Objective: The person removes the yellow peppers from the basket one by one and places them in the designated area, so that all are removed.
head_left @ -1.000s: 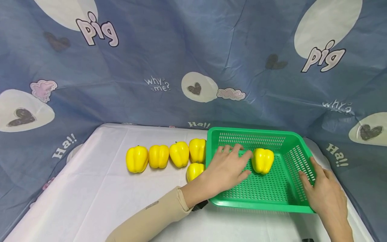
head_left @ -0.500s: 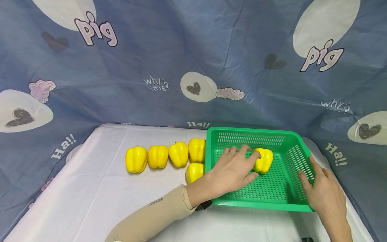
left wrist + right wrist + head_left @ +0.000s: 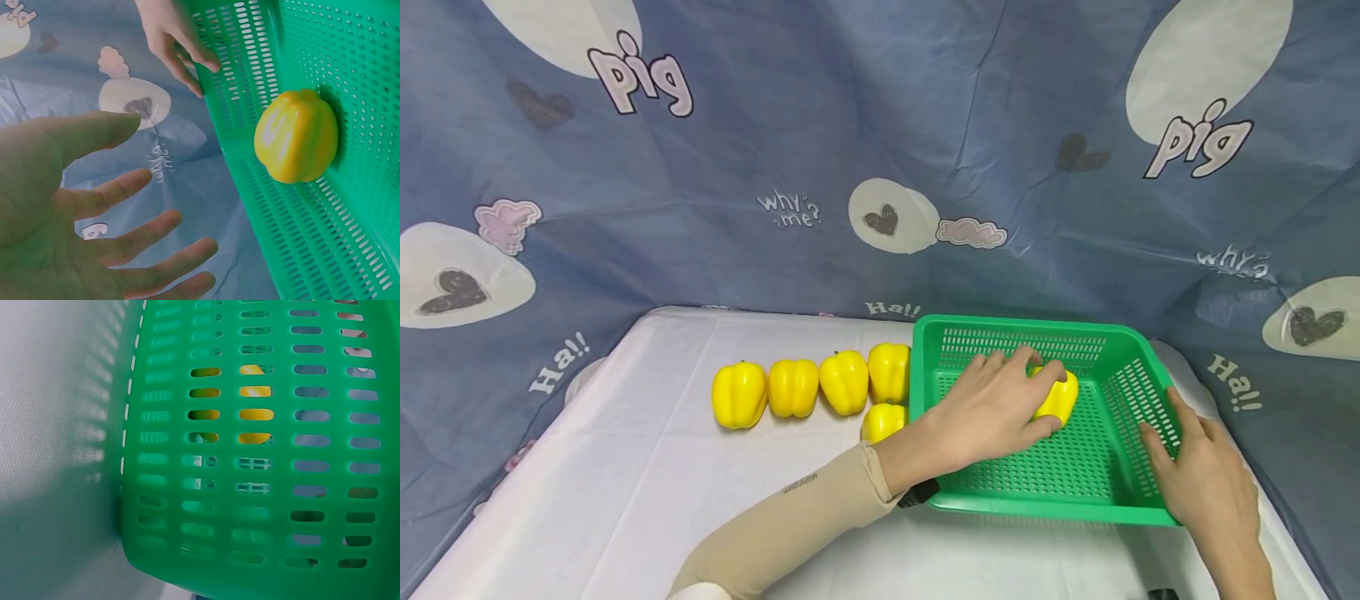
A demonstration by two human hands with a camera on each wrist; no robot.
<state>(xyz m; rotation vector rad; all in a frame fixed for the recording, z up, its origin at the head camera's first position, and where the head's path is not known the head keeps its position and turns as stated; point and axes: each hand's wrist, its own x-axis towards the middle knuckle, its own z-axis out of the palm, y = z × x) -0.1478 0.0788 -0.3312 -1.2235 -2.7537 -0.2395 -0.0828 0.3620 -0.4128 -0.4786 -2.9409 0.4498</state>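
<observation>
A yellow bell pepper [image 3: 1058, 402] sits inside the green plastic basket [image 3: 1030, 503]. My left hand [image 3: 992, 408] hovers over it from the left, its fingers partly covering it in the head view. In the left wrist view that hand's fingers are spread and hold nothing, and the bell pepper [image 3: 296, 136] shows apart from them. My right hand [image 3: 1208, 475] grips the basket's right rim, thumb inside and fingers outside. Through the slots of the basket wall [image 3: 228, 469] the right wrist view shows yellow; the right hand is not seen there.
Several yellow bell peppers [image 3: 793, 388] stand on the white tablecloth [image 3: 647, 492] left of the basket, one partly hidden by the left forearm. A blue printed cloth [image 3: 737, 167] hangs behind the table.
My left hand has moved right, across the basket, until its fingers reach over the bell pepper. My right hand and the basket have stayed in place.
</observation>
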